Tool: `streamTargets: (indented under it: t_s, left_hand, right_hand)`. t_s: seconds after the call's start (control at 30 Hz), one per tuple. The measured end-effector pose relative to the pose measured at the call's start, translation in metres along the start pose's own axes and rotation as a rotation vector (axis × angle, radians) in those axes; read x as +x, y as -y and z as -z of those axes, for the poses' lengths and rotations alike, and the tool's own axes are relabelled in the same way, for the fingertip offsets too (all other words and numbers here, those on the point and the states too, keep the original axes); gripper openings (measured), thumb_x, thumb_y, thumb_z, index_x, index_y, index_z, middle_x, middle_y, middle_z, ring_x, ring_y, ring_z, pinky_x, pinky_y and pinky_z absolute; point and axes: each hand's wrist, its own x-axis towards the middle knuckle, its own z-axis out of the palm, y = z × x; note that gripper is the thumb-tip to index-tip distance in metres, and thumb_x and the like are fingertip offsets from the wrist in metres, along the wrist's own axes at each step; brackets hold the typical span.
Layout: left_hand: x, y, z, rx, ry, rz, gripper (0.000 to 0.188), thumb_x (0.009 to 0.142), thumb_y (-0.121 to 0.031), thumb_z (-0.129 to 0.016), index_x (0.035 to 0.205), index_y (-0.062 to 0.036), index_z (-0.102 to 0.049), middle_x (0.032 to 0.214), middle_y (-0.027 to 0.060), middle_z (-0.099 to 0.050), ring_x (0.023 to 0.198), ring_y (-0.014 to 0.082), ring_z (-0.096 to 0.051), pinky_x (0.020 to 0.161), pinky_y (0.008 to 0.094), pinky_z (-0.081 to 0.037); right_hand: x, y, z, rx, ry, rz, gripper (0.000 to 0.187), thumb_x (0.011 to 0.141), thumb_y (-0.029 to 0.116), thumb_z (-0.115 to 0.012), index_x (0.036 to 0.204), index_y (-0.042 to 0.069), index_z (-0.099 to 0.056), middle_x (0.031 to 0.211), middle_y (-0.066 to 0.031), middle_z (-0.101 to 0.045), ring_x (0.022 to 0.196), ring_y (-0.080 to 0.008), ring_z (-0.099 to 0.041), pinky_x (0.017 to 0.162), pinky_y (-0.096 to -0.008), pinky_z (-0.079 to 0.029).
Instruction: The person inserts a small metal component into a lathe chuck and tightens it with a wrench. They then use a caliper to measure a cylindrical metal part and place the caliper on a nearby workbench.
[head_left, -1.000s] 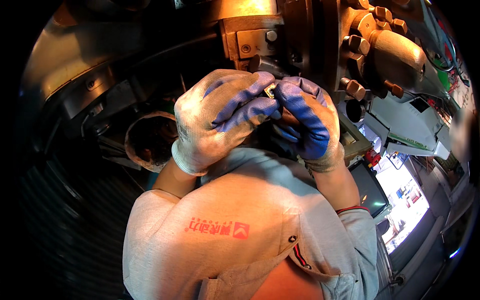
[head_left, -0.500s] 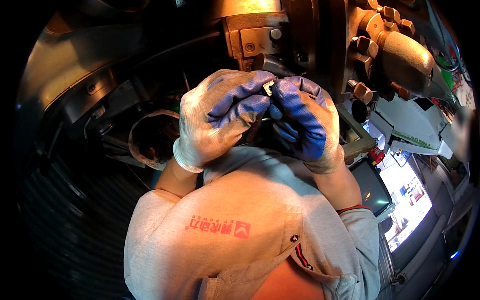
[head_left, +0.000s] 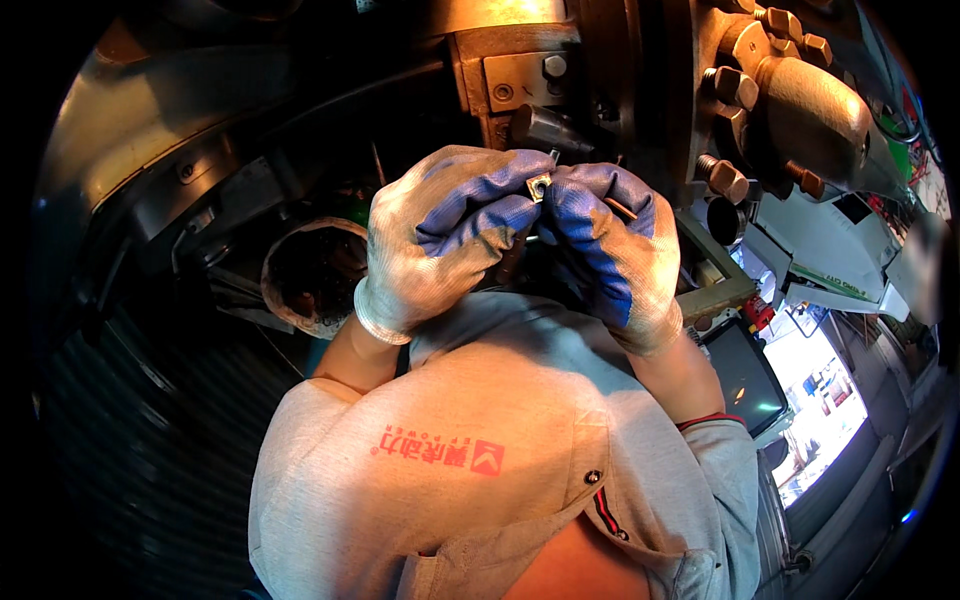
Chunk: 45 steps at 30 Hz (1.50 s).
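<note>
Both my hands wear white knit gloves with worn blue palms and meet in front of my chest. My left hand (head_left: 445,225) is closed, pinching a small squarish gold-coloured cutting insert (head_left: 540,188) with a dark centre hole between thumb and forefinger. Against its right side press the fingertips of my right hand (head_left: 612,235), which is also closed. A thin copper-coloured rod-like piece (head_left: 621,208) shows between the right fingers; its remaining length is hidden. A short dark pin (head_left: 555,157) sticks up just above the insert, and I cannot tell what it belongs to.
Beyond my hands stands a heavy machine with a bolted block (head_left: 520,80) and large square-headed bolts (head_left: 727,178). A round tub (head_left: 315,275) with dark contents is at left. To the right are a metal frame (head_left: 720,290), a dark screen (head_left: 742,375) and an open white box (head_left: 830,240).
The insert has turned so its holed face shows more fully, and it sits slightly lower. My right fingers have shifted, and the rod-like piece and the short pin now show.
</note>
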Motion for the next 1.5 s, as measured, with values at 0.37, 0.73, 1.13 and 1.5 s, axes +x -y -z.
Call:
streamTargets:
  t_s: [0.37, 0.73, 1.13, 1.5]
  left_hand:
    - [-0.003, -0.003, -0.003, 0.009, 0.012, -0.013, 0.039, 0.082, -0.029, -0.075, 0.11, -0.0027, -0.069, 0.107, 0.0135, -0.069, 0.095, 0.026, -0.068, 0.082, 0.0348, -0.057]
    - [-0.004, -0.004, -0.005, -0.017, -0.001, 0.034, 0.037, 0.084, -0.028, -0.074, 0.11, -0.0024, -0.069, 0.104, 0.014, -0.069, 0.093, 0.0239, -0.068, 0.08, 0.0331, -0.057]
    - [-0.008, -0.001, -0.009, -0.097, -0.016, 0.063, 0.037, 0.084, -0.028, -0.074, 0.11, -0.0018, -0.069, 0.106, 0.0152, -0.069, 0.095, 0.0253, -0.068, 0.081, 0.0345, -0.056]
    - [-0.009, 0.0, -0.007, -0.257, 0.028, 0.158, 0.03, 0.087, -0.018, -0.07, 0.11, -0.0005, -0.067, 0.108, 0.0153, -0.069, 0.096, 0.0226, -0.067, 0.083, 0.0332, -0.055]
  right_hand:
    - [-0.005, 0.0, -0.002, 0.094, 0.028, 0.038, 0.021, 0.091, 0.015, -0.068, 0.103, -0.002, -0.065, 0.095, -0.0068, -0.066, 0.084, -0.0102, -0.062, 0.075, -0.0236, -0.052]
    - [-0.006, 0.003, -0.004, 0.09, 0.016, 0.031, 0.017, 0.091, 0.013, -0.067, 0.099, -0.002, -0.066, 0.094, -0.006, -0.065, 0.085, -0.0091, -0.059, 0.078, -0.0236, -0.049]
    - [-0.01, -0.001, -0.003, 0.028, -0.033, 0.011, 0.02, 0.091, 0.016, -0.069, 0.101, -0.001, -0.065, 0.093, -0.0043, -0.065, 0.082, -0.0079, -0.058, 0.072, -0.0218, -0.049]
    - [-0.013, -0.001, -0.001, -0.075, -0.038, 0.063, 0.017, 0.088, 0.012, -0.07, 0.1, 0.0, -0.065, 0.092, -0.0029, -0.065, 0.08, -0.0059, -0.058, 0.07, -0.0206, -0.048]
